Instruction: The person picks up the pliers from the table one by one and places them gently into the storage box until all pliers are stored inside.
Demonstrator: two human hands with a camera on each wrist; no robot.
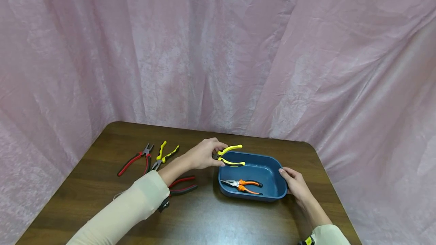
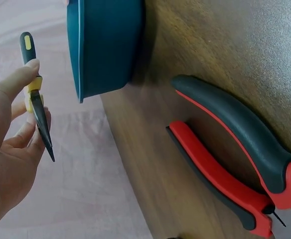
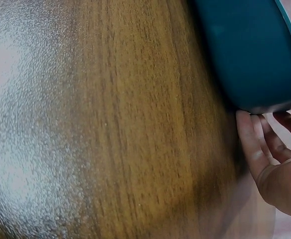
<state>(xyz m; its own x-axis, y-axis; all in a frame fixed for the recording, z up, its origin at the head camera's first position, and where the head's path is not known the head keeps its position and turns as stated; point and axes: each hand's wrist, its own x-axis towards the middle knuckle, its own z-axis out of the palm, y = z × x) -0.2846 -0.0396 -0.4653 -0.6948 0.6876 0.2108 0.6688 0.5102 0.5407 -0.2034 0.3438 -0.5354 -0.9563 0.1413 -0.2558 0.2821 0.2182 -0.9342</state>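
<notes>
Yellow-and-black pliers [image 1: 231,148] are pinched near their pivot between the thumb and fingers of my left hand [image 1: 203,155]. Their spread handles point right, above the left part of a blue rectangular basin [image 1: 245,196]. In the left wrist view the same pliers [image 2: 37,102] appear edge-on. Inside the basin lie orange-and-black pliers [image 1: 242,183], jaws to the left. My right hand [image 1: 298,185] grips the basin's right end, thumb over the rim. The right wrist view shows its fingers [image 3: 249,142] against the outer wall.
Left of the basin lie red-and-black pliers [image 1: 132,162], a second yellow-and-black pair [image 1: 164,158] and another red-and-black pair [image 1: 185,190], partly behind the left sleeve. The brown wooden table [image 1: 211,218] ends at a pink curtain [image 1: 218,48].
</notes>
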